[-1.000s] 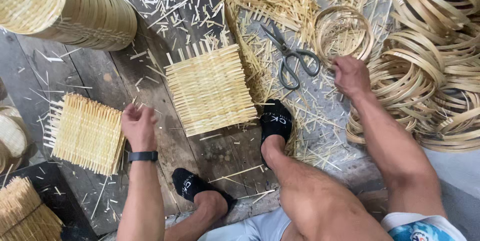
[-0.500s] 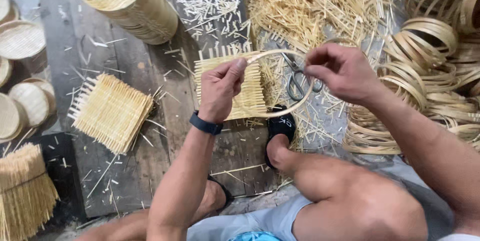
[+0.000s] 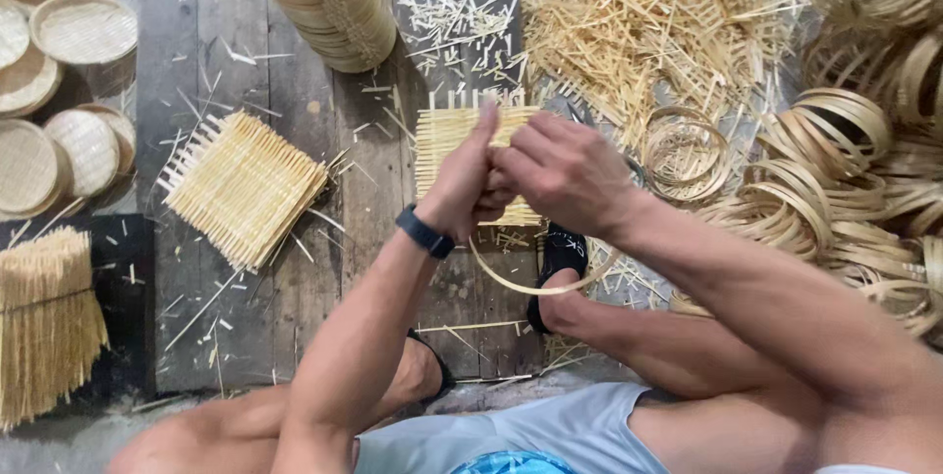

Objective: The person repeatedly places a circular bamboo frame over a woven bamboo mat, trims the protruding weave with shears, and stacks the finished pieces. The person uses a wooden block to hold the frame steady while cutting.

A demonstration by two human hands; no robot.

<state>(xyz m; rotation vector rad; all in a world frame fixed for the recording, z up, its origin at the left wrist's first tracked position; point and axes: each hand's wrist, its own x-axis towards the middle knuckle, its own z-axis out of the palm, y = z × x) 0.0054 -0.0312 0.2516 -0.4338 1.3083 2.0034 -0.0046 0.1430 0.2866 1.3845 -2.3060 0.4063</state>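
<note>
Over the dark wooden plank floor (image 3: 246, 61) and the square woven bamboo mat (image 3: 442, 135), your right hand (image 3: 570, 174) and left hand (image 3: 467, 184) meet, both clenched on the thin pale bamboo hoop strip (image 3: 535, 287) looping below. Keep its ends overlapped flush, gripping firmly.

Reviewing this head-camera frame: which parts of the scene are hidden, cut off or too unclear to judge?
- Thin curved bamboo strip hoop: its upper part is hidden behind both hands, so the grip on it cannot be seen.
- Left hand and right hand: overlapping, fingertips concealed.
- Square woven bamboo mat under the hands: middle covered.
- Stack of round woven bamboo trays: top cut by the frame's upper edge.
- Pile of coiled bamboo rings: cut by the right edge.
</note>
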